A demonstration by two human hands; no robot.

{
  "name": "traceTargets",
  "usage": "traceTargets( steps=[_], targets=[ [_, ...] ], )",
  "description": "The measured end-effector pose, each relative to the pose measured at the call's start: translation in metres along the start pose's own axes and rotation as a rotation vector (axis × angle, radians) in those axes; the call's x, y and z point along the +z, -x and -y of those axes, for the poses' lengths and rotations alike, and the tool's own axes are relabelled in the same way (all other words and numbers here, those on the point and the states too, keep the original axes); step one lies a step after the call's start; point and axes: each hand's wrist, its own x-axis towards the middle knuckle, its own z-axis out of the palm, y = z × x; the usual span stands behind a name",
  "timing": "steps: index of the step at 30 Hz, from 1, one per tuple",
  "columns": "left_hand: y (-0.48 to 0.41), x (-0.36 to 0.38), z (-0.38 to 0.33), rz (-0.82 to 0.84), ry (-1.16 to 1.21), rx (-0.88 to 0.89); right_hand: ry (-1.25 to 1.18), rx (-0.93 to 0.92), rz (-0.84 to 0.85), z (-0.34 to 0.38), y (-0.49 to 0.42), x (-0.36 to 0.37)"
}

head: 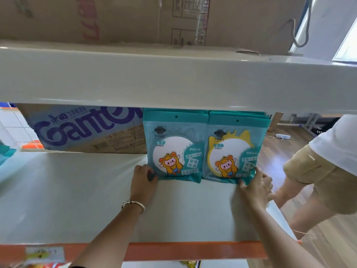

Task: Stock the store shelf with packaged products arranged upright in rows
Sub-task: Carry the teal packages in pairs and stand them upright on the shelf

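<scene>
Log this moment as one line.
left hand: grips white mirror pack | right hand: grips yellow mirror pack | both upright, side by side on shelf

Upright mirror packets [173, 132] on shelf [77, 190], left hand [144, 182], right hand [256, 187] pinching corners

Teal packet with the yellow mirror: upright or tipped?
Upright: teal yellow-mirror packet stands on bottom edge on the grey shelf, hang hole uppermost.

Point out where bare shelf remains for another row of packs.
Bare shelf lies left of the white-mirror packs, before the cardboard box, and forward to the orange rail. The right end is crowded: yellow-mirror packs, right hand, shelf edge.
</scene>
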Motion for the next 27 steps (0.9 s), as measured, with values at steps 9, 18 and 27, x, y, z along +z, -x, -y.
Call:
traceTargets(
  steps=[9,18,27],
  targets=[
    [0.030,-0.018,0.013,0.141,-0.059,0.152,0.110,-0.047,0.124,-0.012,0.036,-0.006],
    [0.072,-0.054,0.022,0.389,-0.112,0.189,0.132,-0.190,0.253,-0.004,0.104,-0.026],
    [0.170,-0.093,0.039,0.347,-0.448,0.331,0.389,-0.396,0.374,-0.022,0.185,-0.053]
  ],
)
